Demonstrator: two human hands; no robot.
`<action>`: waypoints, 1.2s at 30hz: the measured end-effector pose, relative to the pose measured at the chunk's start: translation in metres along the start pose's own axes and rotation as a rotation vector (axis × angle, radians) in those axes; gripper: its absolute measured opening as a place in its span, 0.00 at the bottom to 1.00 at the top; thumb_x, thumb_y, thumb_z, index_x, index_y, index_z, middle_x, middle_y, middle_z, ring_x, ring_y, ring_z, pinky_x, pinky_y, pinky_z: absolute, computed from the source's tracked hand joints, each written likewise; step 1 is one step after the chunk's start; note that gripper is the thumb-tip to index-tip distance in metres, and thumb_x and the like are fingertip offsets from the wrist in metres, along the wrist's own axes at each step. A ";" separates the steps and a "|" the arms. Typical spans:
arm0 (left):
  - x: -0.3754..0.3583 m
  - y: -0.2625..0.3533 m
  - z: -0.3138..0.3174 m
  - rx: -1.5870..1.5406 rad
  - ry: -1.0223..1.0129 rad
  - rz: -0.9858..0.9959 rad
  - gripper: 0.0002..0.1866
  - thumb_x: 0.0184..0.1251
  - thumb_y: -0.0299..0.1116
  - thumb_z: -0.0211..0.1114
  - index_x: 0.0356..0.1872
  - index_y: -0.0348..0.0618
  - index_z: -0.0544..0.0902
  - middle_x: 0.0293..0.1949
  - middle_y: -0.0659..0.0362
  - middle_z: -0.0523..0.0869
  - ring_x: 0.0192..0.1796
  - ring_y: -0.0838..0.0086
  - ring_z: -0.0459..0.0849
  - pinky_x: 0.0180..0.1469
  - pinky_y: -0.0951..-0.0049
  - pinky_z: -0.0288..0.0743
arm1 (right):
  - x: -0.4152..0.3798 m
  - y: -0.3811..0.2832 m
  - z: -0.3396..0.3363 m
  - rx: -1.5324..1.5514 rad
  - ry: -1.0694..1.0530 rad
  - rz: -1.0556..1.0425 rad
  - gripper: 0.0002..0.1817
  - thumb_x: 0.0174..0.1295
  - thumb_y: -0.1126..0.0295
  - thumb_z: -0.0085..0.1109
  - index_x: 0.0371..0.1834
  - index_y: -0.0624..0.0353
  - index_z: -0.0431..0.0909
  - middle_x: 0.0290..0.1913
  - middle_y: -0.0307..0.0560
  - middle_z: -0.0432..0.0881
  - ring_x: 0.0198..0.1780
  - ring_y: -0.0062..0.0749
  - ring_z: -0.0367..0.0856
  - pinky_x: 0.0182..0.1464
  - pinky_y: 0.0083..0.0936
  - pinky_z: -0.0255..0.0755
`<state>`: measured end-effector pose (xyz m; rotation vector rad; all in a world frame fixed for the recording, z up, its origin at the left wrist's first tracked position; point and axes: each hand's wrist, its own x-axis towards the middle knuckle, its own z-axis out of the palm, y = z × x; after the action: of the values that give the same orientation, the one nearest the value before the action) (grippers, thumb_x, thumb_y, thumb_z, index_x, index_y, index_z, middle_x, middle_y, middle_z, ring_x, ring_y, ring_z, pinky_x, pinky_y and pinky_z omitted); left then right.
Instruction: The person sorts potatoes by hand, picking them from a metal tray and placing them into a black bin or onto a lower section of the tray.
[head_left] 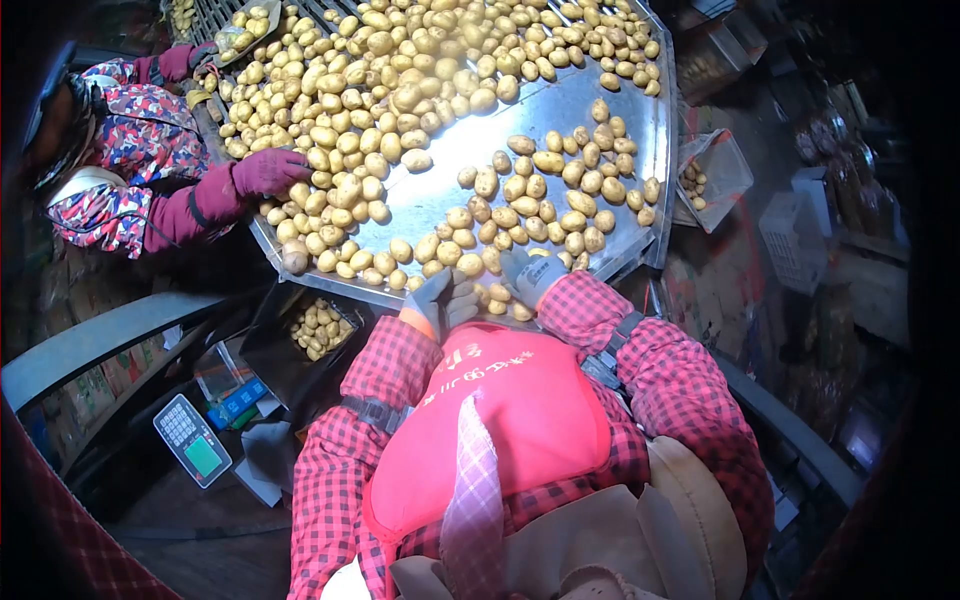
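Many yellow potatoes [370,95] lie spread over a shiny metal table [440,195]. At its near edge my left hand [442,302], in a grey glove, has its fingers spread beside several potatoes, with none held. My right hand [530,274], also gloved in grey, reaches over the same edge with potatoes close about it; its fingertips are partly hidden, and whether it grips one cannot be made out. Between my two hands a few potatoes [498,292] lie at the edge, just above the red apron [500,400].
A co-worker's gloved hand [272,173] touches the potatoes at the left. Below the table stand a dark crate of potatoes [320,330] and a scale display [192,440]. A curved metal rail [110,335] crosses the left side. A bag-lined container [715,175] stands right.
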<state>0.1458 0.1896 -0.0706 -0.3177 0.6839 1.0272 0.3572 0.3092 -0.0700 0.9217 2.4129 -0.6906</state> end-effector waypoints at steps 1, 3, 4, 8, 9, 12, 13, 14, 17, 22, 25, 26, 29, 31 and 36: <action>0.002 0.001 -0.014 -0.052 -0.160 -0.018 0.19 0.69 0.45 0.70 0.49 0.43 0.79 0.40 0.58 0.82 0.41 0.66 0.82 0.42 0.68 0.78 | 0.006 0.003 -0.001 0.022 -0.068 0.015 0.22 0.68 0.55 0.55 0.63 0.48 0.74 0.58 0.48 0.82 0.55 0.45 0.85 0.51 0.49 0.76; -0.007 0.000 -0.005 0.035 0.066 0.039 0.20 0.68 0.46 0.70 0.51 0.42 0.79 0.42 0.56 0.83 0.43 0.65 0.83 0.45 0.66 0.80 | 0.008 0.003 -0.003 0.008 -0.134 0.023 0.23 0.66 0.54 0.57 0.62 0.48 0.74 0.57 0.47 0.83 0.54 0.46 0.85 0.51 0.50 0.76; -0.011 -0.002 0.000 0.079 0.178 0.066 0.21 0.68 0.46 0.70 0.52 0.42 0.79 0.43 0.56 0.83 0.43 0.64 0.84 0.47 0.65 0.81 | 0.008 0.003 -0.005 -0.027 -0.131 0.015 0.22 0.64 0.55 0.59 0.60 0.48 0.77 0.56 0.47 0.83 0.53 0.46 0.86 0.51 0.49 0.76; -0.013 -0.008 -0.001 0.050 0.244 0.081 0.23 0.67 0.48 0.71 0.53 0.42 0.79 0.44 0.54 0.84 0.45 0.61 0.85 0.50 0.62 0.82 | -0.004 0.002 -0.036 0.081 -0.244 -0.015 0.22 0.63 0.60 0.60 0.59 0.54 0.80 0.57 0.55 0.84 0.57 0.49 0.85 0.57 0.43 0.78; -0.010 -0.009 -0.013 0.038 0.221 0.068 0.25 0.68 0.50 0.70 0.54 0.41 0.79 0.46 0.53 0.84 0.46 0.60 0.85 0.51 0.60 0.82 | -0.011 -0.003 -0.045 0.220 -0.183 0.047 0.22 0.62 0.60 0.61 0.59 0.55 0.80 0.57 0.56 0.84 0.57 0.48 0.85 0.57 0.41 0.78; -0.023 -0.006 0.010 -0.014 0.181 0.041 0.30 0.70 0.58 0.63 0.57 0.40 0.78 0.54 0.49 0.84 0.53 0.56 0.84 0.56 0.55 0.81 | -0.031 -0.032 -0.069 0.643 -0.061 -0.010 0.24 0.59 0.59 0.65 0.57 0.56 0.82 0.54 0.55 0.85 0.54 0.44 0.85 0.55 0.37 0.78; -0.027 -0.004 0.022 -0.026 0.171 0.029 0.32 0.71 0.60 0.60 0.58 0.39 0.78 0.57 0.47 0.83 0.56 0.55 0.84 0.58 0.54 0.81 | -0.035 -0.041 -0.079 0.785 -0.053 -0.189 0.24 0.57 0.60 0.66 0.57 0.55 0.82 0.52 0.53 0.86 0.52 0.41 0.86 0.51 0.35 0.79; -0.022 -0.014 0.002 0.409 0.026 0.139 0.30 0.73 0.60 0.56 0.62 0.47 0.76 0.62 0.56 0.80 0.63 0.61 0.78 0.67 0.53 0.68 | -0.037 -0.046 -0.084 0.923 -0.040 -0.372 0.25 0.56 0.61 0.67 0.57 0.55 0.82 0.50 0.52 0.87 0.49 0.38 0.87 0.48 0.33 0.80; -0.034 -0.013 -0.011 0.779 -0.106 0.259 0.28 0.77 0.59 0.51 0.68 0.54 0.73 0.70 0.63 0.75 0.73 0.67 0.70 0.76 0.51 0.54 | -0.025 -0.036 -0.062 0.915 0.178 -0.099 0.26 0.57 0.61 0.68 0.60 0.54 0.82 0.49 0.53 0.87 0.49 0.34 0.86 0.49 0.32 0.80; -0.066 -0.003 0.007 -0.058 -0.286 -0.140 0.31 0.77 0.50 0.57 0.67 0.32 0.71 0.66 0.43 0.76 0.69 0.52 0.74 0.66 0.48 0.74 | 0.009 0.044 -0.015 0.152 0.333 0.217 0.23 0.67 0.58 0.58 0.62 0.53 0.76 0.55 0.58 0.84 0.53 0.55 0.85 0.51 0.46 0.79; -0.074 -0.007 0.006 -0.057 -0.173 -0.141 0.32 0.77 0.48 0.57 0.65 0.25 0.71 0.64 0.38 0.75 0.66 0.46 0.76 0.62 0.44 0.79 | 0.028 0.045 -0.008 0.095 0.210 0.325 0.23 0.67 0.58 0.57 0.64 0.51 0.73 0.55 0.57 0.84 0.53 0.54 0.85 0.51 0.47 0.78; -0.077 -0.006 0.008 -0.063 -0.150 -0.135 0.32 0.77 0.48 0.57 0.65 0.25 0.70 0.64 0.37 0.75 0.66 0.44 0.76 0.62 0.42 0.78 | 0.034 0.044 -0.007 0.121 0.231 0.327 0.22 0.66 0.58 0.57 0.61 0.51 0.74 0.54 0.57 0.84 0.52 0.54 0.85 0.51 0.47 0.78; -0.081 -0.007 0.027 -0.053 -0.097 -0.060 0.28 0.76 0.51 0.57 0.60 0.33 0.75 0.59 0.38 0.79 0.62 0.41 0.79 0.62 0.39 0.78 | 0.029 0.036 -0.038 0.167 0.110 0.342 0.30 0.63 0.64 0.60 0.71 0.49 0.70 0.64 0.57 0.80 0.63 0.50 0.81 0.60 0.42 0.77; -0.087 -0.007 0.041 -0.060 -0.076 -0.016 0.25 0.76 0.52 0.57 0.55 0.37 0.78 0.56 0.38 0.81 0.60 0.41 0.81 0.61 0.37 0.77 | 0.026 0.041 -0.042 0.288 0.164 0.314 0.30 0.60 0.60 0.64 0.68 0.46 0.74 0.62 0.55 0.81 0.61 0.50 0.82 0.58 0.43 0.78; -0.097 -0.016 0.034 -0.257 -0.018 0.043 0.23 0.78 0.49 0.54 0.55 0.37 0.74 0.62 0.36 0.75 0.64 0.36 0.74 0.68 0.28 0.66 | 0.000 0.043 -0.026 0.801 0.355 0.148 0.29 0.53 0.64 0.71 0.61 0.55 0.79 0.56 0.49 0.84 0.55 0.41 0.84 0.56 0.34 0.79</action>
<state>0.1398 0.1351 0.0175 -0.5183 0.5442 1.1598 0.3815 0.3527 -0.0619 1.6223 2.3126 -1.6031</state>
